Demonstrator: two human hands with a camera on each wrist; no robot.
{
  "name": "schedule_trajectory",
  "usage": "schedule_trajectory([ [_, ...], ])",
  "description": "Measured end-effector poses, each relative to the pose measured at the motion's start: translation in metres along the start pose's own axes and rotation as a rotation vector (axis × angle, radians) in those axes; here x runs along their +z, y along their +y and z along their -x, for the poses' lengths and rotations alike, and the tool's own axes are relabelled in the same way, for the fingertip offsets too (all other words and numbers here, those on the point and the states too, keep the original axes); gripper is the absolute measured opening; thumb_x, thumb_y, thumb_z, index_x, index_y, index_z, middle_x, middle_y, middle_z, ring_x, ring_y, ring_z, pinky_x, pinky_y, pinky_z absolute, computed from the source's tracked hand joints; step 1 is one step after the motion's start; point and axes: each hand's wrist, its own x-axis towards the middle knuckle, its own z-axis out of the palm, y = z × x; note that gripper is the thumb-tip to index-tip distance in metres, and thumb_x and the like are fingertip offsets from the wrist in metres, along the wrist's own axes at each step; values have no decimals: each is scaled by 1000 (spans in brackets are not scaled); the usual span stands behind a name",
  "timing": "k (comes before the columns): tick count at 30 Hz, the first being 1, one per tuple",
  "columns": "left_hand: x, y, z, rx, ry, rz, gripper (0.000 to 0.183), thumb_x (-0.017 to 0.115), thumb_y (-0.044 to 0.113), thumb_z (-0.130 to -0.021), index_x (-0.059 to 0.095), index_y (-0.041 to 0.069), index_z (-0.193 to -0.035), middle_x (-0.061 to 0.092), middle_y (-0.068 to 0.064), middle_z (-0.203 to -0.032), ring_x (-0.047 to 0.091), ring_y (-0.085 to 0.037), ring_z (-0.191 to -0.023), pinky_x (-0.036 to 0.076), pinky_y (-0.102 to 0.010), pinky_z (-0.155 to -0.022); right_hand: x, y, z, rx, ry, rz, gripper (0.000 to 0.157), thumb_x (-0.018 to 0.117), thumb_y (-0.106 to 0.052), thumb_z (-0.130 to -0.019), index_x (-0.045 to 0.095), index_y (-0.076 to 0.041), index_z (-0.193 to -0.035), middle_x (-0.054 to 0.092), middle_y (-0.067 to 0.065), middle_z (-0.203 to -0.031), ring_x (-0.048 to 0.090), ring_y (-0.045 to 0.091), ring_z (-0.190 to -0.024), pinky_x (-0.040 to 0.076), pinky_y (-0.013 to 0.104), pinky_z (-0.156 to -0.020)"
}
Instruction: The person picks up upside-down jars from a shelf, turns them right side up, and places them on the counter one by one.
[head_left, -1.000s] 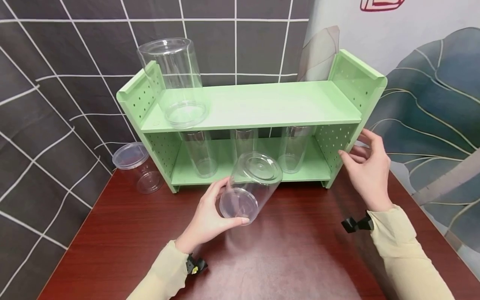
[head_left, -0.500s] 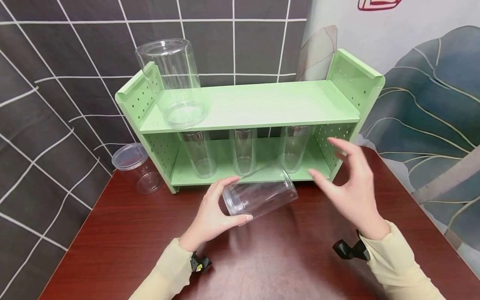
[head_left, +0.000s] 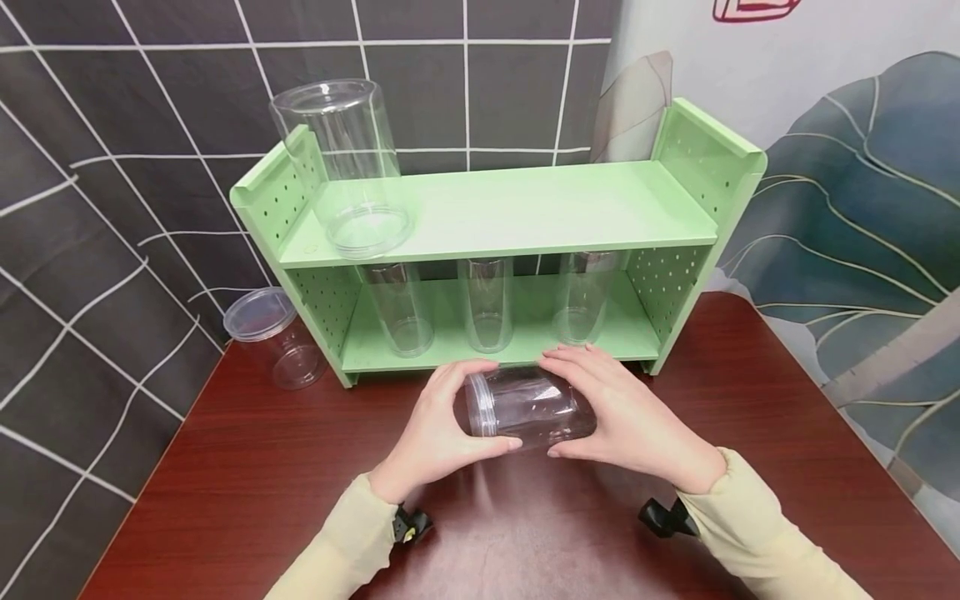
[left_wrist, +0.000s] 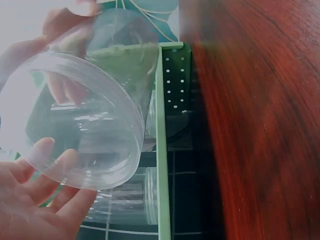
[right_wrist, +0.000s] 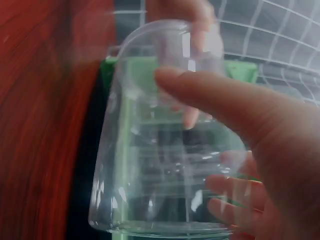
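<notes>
Head view: clear jar point(head_left: 531, 404) held on its side above the table point(head_left: 300, 458), before the green shelf point(head_left: 525, 208); ridged rim point(head_left: 483, 406) gripped by left hand point(head_left: 438, 425), opposite end by right hand point(head_left: 626, 417), thumbs and fingers curved round. Left wrist: rim held by slightly spread fingers. Right wrist: jar clasped between thumb and parted fingers.

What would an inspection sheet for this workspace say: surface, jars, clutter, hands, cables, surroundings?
Surface: red-brown table, glossy, wood-grained.
Job's things: held jar, turned sideways; green shelf, carrying one tall jar above and three clear jars below.
Clutter: clear tub beside the shelf's left end.
Hands: left hand grips the held jar's ridged end; right hand, its other end.
Cables: nothing seen.
Surroundings: dark wall with white gridlines; leaf-patterned wall at right.
</notes>
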Motion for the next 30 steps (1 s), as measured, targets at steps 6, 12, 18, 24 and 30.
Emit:
schedule_trajectory([
  [6, 3, 3, -2, 65, -16, 2, 84, 97, 41, -62, 59, 22, -135, 55, 13, -132, 46, -9, -123, 48, -40, -100, 8, -1, -2, 24, -36, 112, 115, 98, -47, -54, 47, -10, -150, 56, 6, -141, 53, 28, -127, 44, 49, -105],
  [12, 1, 3, -3, 90, -40, -22, 84, 96, 45, -65, 58, 25, -137, 54, 16, -136, 46, -9, -126, 44, -40, -104, 14, -2, -3, 19, -49, 166, 116, 95, -52, -53, 48, -8, -149, 58, 5, -136, 57, 26, -118, 51, 47, -94],
  [18, -10, 0, -1, 42, 2, 56, 89, 91, 45, -74, 47, 33, -149, 53, 10, -145, 49, -14, -131, 44, -48, -107, 15, 2, -1, 75, -60, 129, 113, 92, -55, -57, 44, -16, -151, 57, 1, -133, 58, 23, -112, 52, 46, -92],
  [24, -40, -10, 0, 51, 288, 74, 79, 90, 24, -80, 51, 21, -148, 56, 6, -144, 46, -16, -136, 32, -43, -117, 15, 9, 5, 143, -47, 47, 119, 93, -48, -58, 34, -27, -158, 52, -7, -131, 58, 17, -104, 55, 42, -81],
  [30, -79, 2, -3, 44, 659, 90, 69, 86, -3, -77, 55, -5, -138, 59, -13, -138, 50, -25, -132, 34, -39, -117, 13, 15, 7, 156, 1, -32, 113, 95, -43, -57, 39, -31, -154, 50, -10, -132, 57, 12, -108, 55, 39, -82],
])
